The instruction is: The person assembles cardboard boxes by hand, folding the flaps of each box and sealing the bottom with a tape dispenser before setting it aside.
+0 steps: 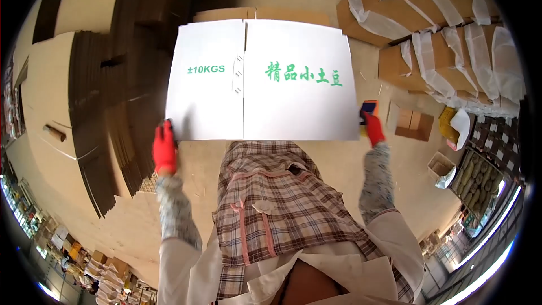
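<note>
A flattened white cardboard piece [299, 107] with green printing, "±10KGS" on its left part and green characters on its right, spans the middle of the head view. My left hand [164, 149], in a red glove, is closed on its lower left corner. At the lower right edge, my right hand [372, 127], also red-gloved, has its fingers curled near the cardboard; a dark blue and orange object [370, 105] shows beside these fingers. What exactly the right fingers grip is hard to make out. Brown cardboard edges [226, 14] show behind the white piece.
Stacks of flattened brown cardboard [93, 96] stand at the left. Open boxes with white liners [446, 59] fill the upper right. A small open carton [414, 123] lies on the floor at the right, and a crate of long produce [477, 183] stands beyond.
</note>
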